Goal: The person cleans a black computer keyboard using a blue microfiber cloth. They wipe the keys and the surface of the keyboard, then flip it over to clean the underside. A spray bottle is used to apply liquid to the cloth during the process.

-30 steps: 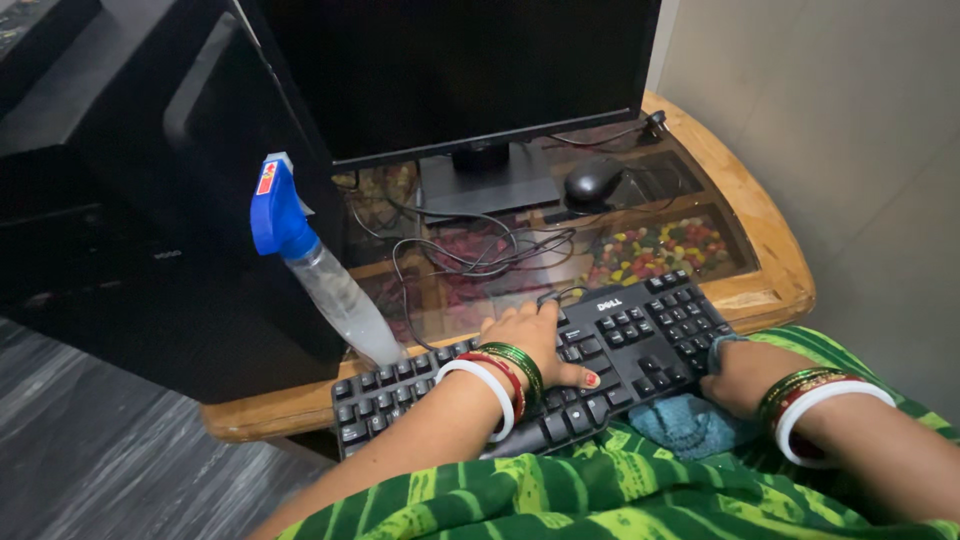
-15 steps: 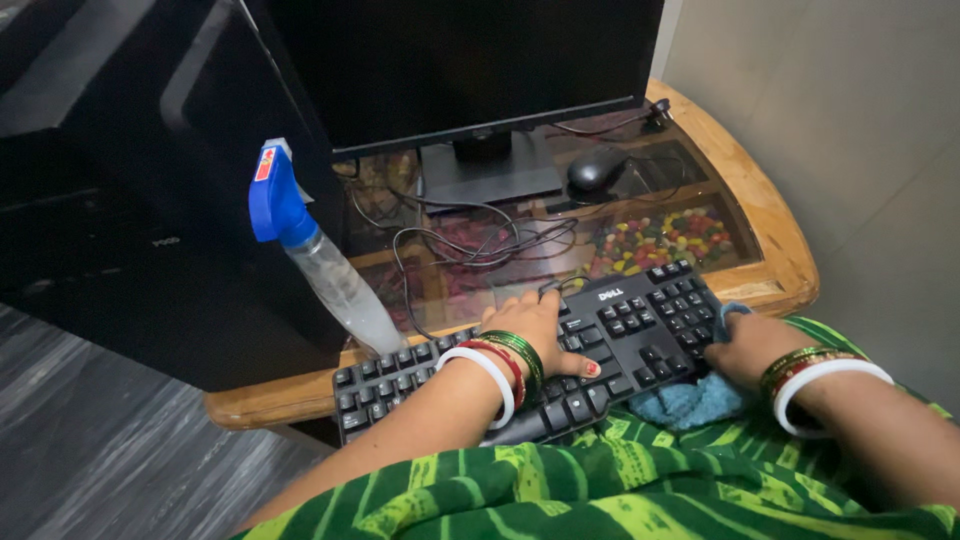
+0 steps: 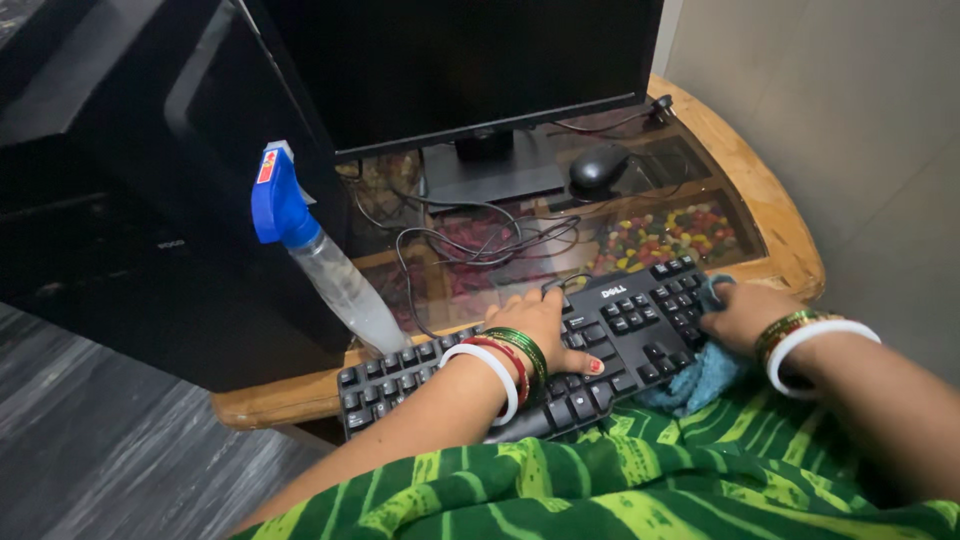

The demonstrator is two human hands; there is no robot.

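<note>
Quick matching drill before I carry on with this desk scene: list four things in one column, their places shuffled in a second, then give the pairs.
Things
1. spray bottle
2. mouse
3. blue cloth
4. left hand

Places
A. beside the monitor stand, at the back of the glass-topped table
B. resting on the middle of the keyboard
C. under the right hand, at the keyboard's right end
D. leaning tilted at the keyboard's left end, against the black computer case

Pairs: 1-D, 2-A, 3-C, 4-B
</note>
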